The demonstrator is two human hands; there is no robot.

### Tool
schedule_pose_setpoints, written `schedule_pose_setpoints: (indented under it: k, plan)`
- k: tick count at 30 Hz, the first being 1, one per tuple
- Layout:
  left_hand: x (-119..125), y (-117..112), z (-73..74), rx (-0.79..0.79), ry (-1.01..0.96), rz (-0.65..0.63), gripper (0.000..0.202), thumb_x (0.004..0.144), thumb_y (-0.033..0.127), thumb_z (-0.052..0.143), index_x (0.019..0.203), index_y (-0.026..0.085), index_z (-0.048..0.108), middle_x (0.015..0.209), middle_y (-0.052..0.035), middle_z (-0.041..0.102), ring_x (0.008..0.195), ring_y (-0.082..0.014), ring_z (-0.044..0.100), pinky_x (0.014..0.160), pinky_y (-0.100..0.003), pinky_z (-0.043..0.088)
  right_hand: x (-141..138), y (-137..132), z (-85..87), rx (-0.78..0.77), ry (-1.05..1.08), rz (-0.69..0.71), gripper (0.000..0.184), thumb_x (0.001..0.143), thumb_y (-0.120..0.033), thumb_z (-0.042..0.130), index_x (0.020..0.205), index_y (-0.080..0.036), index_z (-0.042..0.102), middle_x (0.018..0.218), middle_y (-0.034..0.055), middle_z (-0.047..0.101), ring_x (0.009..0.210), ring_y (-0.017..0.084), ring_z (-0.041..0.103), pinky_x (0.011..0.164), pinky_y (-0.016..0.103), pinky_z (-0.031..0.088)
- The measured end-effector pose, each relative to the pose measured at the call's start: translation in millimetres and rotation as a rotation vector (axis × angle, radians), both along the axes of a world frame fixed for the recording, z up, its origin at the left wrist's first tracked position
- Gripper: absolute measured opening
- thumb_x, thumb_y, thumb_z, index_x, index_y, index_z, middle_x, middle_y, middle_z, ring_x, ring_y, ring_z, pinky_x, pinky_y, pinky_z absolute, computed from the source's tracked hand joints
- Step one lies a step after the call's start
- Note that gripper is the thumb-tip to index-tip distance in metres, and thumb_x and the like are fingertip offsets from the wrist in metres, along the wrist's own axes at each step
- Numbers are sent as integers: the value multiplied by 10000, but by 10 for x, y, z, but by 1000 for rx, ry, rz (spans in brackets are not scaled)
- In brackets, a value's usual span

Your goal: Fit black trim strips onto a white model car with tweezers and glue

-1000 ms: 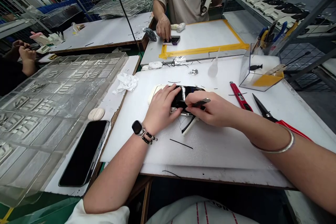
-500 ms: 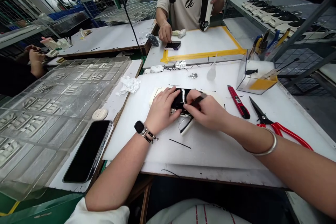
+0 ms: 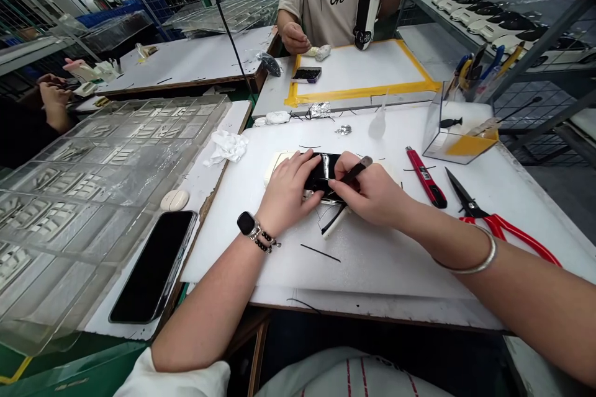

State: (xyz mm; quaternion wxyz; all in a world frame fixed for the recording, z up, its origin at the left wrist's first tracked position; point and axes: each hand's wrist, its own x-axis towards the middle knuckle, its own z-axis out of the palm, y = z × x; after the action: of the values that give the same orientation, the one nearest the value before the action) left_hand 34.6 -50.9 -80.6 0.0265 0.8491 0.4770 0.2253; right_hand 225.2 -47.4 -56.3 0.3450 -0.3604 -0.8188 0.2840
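Observation:
A white model car body with a glossy black roof (image 3: pixel 325 169) lies on the white foam board (image 3: pixel 372 254) in the middle of the table. My left hand (image 3: pixel 286 191) presses down on its left side with curled fingers. My right hand (image 3: pixel 370 192) is pinched round a thin dark tool (image 3: pixel 357 169) whose tip rests on the black part. A thin black strip (image 3: pixel 333 221) pokes out below the car, between my hands.
A red utility knife (image 3: pixel 426 177), red-handled scissors (image 3: pixel 493 218) and a clear tool box (image 3: pixel 459 127) lie to the right. A black phone (image 3: pixel 151 263), an earbud case (image 3: pixel 173 200) and clear blister trays (image 3: pixel 84 192) sit left. Across the table a person holds a model car (image 3: pixel 365 3).
My hands stay on the car; the tool in my right hand has tilted slightly. The person opposite has lifted a hand off the small black part and brought the model car down.

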Motion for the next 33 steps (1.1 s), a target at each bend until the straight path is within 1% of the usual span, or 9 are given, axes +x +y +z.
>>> schedule_pose_setpoints:
  k: [6,11,19,23,28,33]
  plan:
    - [-3,1,-4,5,-2,5,579,789,261,597,1327,148,415,1429,-120,420,1333,-287,376,1109,-478,327,-2,12,-20,59,-2,-1,118,807,-159,487,766,-199,384,574,-52,412,489,96,362,494,238,294]
    - [1,0,-5,6,-7,5,575,790,258,594,1328,168,412,1429,-109,422,1336,-280,374,1109,-477,327,0,21,-38,89,23,2,128,800,-138,498,761,-196,391,573,-54,409,483,88,365,485,232,301]
    - [5,0,-4,5,-6,10,575,789,263,596,1325,162,418,1428,-108,423,1331,-285,379,1108,-472,331,-2,15,-49,139,15,13,129,795,-121,504,762,-192,401,578,-55,416,483,82,353,484,226,302]
    - [3,-1,-2,4,-6,12,574,790,263,595,1327,161,418,1428,-106,424,1332,-284,378,1110,-473,330,1,16,-55,137,22,15,129,794,-124,502,759,-194,399,572,-56,410,479,83,349,487,228,301]
    - [3,3,-3,3,-9,12,579,786,260,601,1327,164,418,1429,-104,424,1331,-281,380,1109,-471,331,2,14,-67,163,-8,26,124,799,-129,498,763,-193,398,600,-46,436,485,83,352,490,228,306]
    - [5,7,-1,3,-6,11,586,782,257,605,1328,147,422,1426,-110,426,1329,-284,382,1110,-467,331,-15,15,-81,152,-30,23,130,800,-138,497,768,-195,385,604,-43,445,488,86,357,497,233,307]
